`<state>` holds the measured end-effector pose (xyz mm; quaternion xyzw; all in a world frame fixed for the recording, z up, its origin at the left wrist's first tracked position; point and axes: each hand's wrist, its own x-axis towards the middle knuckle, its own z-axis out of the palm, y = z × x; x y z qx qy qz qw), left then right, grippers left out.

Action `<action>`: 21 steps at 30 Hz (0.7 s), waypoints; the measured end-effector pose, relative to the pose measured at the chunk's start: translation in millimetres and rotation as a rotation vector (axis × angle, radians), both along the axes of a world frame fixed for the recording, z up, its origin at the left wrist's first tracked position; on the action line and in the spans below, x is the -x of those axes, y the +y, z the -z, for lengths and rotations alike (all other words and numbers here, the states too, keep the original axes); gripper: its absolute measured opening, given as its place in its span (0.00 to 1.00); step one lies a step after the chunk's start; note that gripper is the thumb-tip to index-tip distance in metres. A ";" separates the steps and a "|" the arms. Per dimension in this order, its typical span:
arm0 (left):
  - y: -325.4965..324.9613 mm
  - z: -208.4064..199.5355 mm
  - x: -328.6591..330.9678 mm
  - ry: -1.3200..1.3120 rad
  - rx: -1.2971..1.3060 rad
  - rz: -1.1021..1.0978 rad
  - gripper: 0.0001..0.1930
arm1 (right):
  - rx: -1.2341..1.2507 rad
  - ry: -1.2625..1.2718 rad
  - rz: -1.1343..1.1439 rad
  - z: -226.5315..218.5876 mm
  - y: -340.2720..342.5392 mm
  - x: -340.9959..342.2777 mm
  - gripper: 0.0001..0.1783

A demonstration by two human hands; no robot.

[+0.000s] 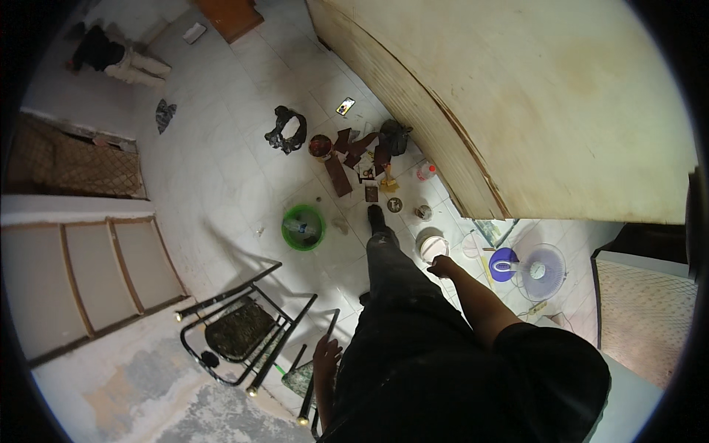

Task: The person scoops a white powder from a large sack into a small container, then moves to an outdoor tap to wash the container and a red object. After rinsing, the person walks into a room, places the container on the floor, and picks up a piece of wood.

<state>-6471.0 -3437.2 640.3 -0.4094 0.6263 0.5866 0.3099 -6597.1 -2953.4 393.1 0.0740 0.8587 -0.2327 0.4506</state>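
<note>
Green basin (303, 227) — white bucket (431, 244) nearby.

The left hand (326, 353) is partly hidden behind the person's dark trousers (413, 325). The small items (365, 159) scattered on the floor are too tiny to identify, possibly wood scraps.

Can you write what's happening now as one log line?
left hand: on black chair frame | right hand: empty, over white bucket | green basin: floor
</note>
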 end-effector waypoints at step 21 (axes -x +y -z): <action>-15.6 -10.7 304.1 0.467 0.520 0.479 0.22 | 0.063 0.182 0.581 -25.0 71.8 259.5 0.24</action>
